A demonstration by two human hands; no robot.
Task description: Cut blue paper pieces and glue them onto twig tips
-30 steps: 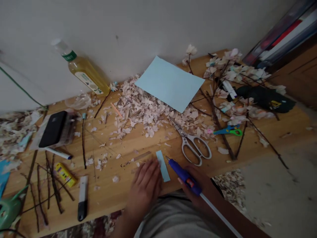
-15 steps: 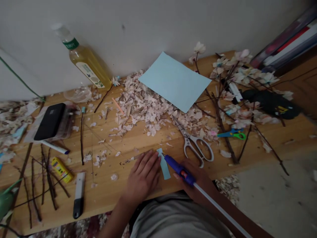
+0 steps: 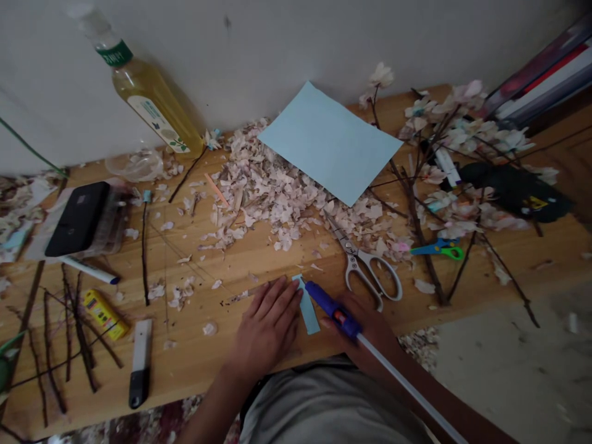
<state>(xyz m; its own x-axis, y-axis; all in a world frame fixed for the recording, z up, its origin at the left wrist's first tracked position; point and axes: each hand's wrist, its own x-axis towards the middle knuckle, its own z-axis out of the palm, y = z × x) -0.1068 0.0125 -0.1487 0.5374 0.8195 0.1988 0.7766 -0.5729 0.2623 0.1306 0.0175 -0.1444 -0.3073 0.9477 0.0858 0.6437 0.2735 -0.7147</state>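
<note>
My left hand lies palm down on the wooden table, fingers stretched out side by side. Its fingertips are at the left edge of a narrow light-blue paper strip; whether they press on it I cannot tell. In my right hand is a purple glue gun with a long white glue stick running out of its back. The gun's nozzle points at the strip's top end, touching it or just above. Silver scissors lie beyond my right hand.
Dried petals lie heaped under a light-blue sheet. At right are flowering branches and small blue-green scissors. Toward the left stand a bottle of yellow liquid, a black case, twigs, a yellow box and a cutter.
The view has shifted slightly, so the left-side objects sit further left. Both hands, the glue gun and the paper strip keep nearly the same position.
</note>
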